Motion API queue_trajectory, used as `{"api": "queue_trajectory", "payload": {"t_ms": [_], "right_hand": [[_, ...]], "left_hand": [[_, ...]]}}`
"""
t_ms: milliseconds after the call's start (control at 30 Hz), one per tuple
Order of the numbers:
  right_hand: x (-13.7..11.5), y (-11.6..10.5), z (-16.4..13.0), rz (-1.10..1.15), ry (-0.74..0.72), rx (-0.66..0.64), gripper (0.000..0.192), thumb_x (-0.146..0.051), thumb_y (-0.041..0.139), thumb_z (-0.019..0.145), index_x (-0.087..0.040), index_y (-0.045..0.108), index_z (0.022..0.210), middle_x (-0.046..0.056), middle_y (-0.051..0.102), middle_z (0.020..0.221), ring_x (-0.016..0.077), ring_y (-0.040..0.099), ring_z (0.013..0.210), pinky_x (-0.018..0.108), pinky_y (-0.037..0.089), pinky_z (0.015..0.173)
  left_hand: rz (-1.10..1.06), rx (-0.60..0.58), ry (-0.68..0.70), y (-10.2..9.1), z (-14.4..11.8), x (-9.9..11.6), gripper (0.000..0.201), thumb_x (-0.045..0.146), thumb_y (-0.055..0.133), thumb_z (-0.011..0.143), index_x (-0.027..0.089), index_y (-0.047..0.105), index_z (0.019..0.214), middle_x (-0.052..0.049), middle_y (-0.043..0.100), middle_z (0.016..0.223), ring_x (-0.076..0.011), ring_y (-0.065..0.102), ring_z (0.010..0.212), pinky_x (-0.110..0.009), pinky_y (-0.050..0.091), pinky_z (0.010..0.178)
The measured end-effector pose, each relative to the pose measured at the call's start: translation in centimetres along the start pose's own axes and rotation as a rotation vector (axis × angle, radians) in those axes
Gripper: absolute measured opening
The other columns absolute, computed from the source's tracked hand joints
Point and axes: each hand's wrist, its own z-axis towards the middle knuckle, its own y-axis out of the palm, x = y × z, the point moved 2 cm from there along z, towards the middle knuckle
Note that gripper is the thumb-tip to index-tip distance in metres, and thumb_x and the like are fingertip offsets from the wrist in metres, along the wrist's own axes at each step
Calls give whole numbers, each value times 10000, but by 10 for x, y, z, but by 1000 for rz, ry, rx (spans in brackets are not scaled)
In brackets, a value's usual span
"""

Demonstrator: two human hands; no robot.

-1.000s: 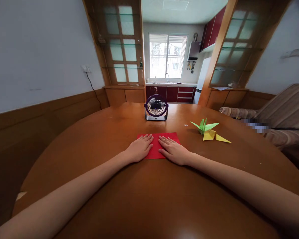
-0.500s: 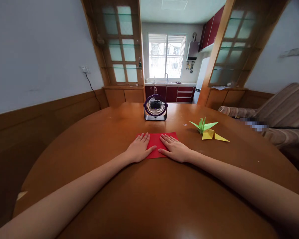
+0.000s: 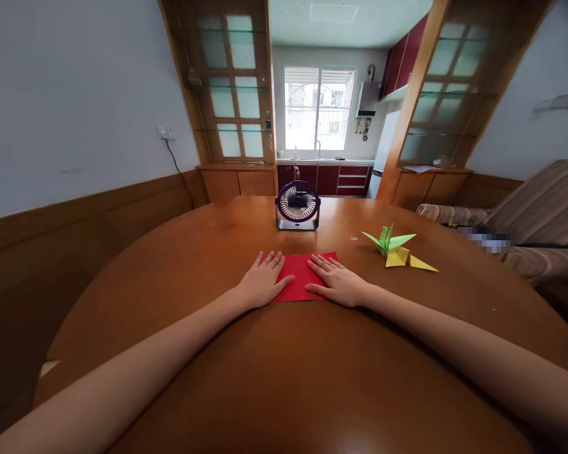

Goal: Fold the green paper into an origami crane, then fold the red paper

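Head view, hands flat on red paper (image 3: 300, 277), fan (image 3: 297, 205) behind, paper cranes (image 3: 397, 249) right

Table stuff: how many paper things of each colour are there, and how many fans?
Red paper: 1, flat under both hands
Green crane: 1
Yellow crane: 1
Fan: 1
Total: 4

Both hands flat on red paper

The left hand (image 3: 262, 285) and right hand (image 3: 337, 283) press the red paper (image 3: 301, 278); a fan (image 3: 297, 205) stands at 12 o'clock, two paper cranes (image 3: 396, 249) at 2 o'clock.
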Motion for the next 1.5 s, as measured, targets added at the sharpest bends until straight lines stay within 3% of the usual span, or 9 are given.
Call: {"api": "queue_trajectory", "payload": {"t_ms": [100, 167, 300, 533, 833, 1033, 1200, 1500], "right_hand": [[-1, 0, 0, -1, -1, 6, 904, -748, 266, 884, -94, 254, 1508, 166, 184, 1567, 294, 137, 1470, 462, 135, 1204], [-1, 0, -1, -3, -5, 6, 871, -739, 273, 890, -127, 265, 1509, 156, 187, 1569, 301, 138, 1469, 475, 142, 1200], [-2, -1, -1, -12, -14, 14, 820, -732, 292, 892, -180, 316, 1497, 133, 232, 1568, 313, 173, 1462, 489, 167, 1189], [-6, -6, 4, -82, -30, 82, 791, -727, 321, 888, -156, 455, 1419, 175, 399, 1487, 326, 353, 1390, 484, 278, 1135], [-8, -13, -1, -182, -80, 199, 615, -621, 355, 942, -137, 586, 1243, 160, 572, 1314, 293, 521, 1227, 444, 378, 1049], [-2, -16, -5, -164, -88, 205, 583, -586, 378, 948, -124, 607, 1220, 158, 617, 1258, 292, 553, 1190, 433, 400, 1019], [8, -21, -10, -168, -60, 214, 494, -520, 406, 952, -133, 667, 1113, 150, 665, 1161, 280, 589, 1119, 431, 409, 990], [23, -25, -16, -196, -7, 260, 434, -426, 405, 966, -139, 731, 960, 132, 696, 1028, 253, 632, 968, 400, 437, 927]], "left_hand": [[-14, -11, 198, -6, -2, 9, 539, 367, 228, 997, 122, 411, 1441, -106, 360, 1520, -225, 304, 1425, -415, 146, 1197], [-32, -2, 233, -8, -2, 12, 512, 330, 246, 993, 132, 435, 1425, -99, 405, 1499, -207, 371, 1390, -373, 247, 1168], [-30, 45, 206, -11, 0, 15, 483, 315, 309, 977, 136, 481, 1392, -108, 479, 1448, -228, 451, 1324, -373, 343, 1110], [8, 93, 174, -15, 2, 18, 442, 309, 365, 956, 156, 558, 1323, -118, 577, 1299, -259, 537, 1179, -403, 413, 1019], [39, 151, 58, -21, -1, 13, 397, 277, 377, 943, 202, 662, 1209, -101, 636, 1125, -242, 585, 1057, -397, 420, 950], [34, 166, -31, -34, -8, -8, 400, 327, 388, 906, 203, 764, 967, -92, 666, 1052, -248, 603, 990, -418, 426, 914], [51, 174, -77, -39, -9, -25, 380, 349, 415, 874, 210, 758, 789, -65, 682, 1030, -224, 616, 937, -384, 442, 862], [209, 215, -56, -35, -11, -17, 389, 323, 395, 892, 162, 724, 759, -109, 682, 883, -237, 621, 866, -390, 440, 836]]}}
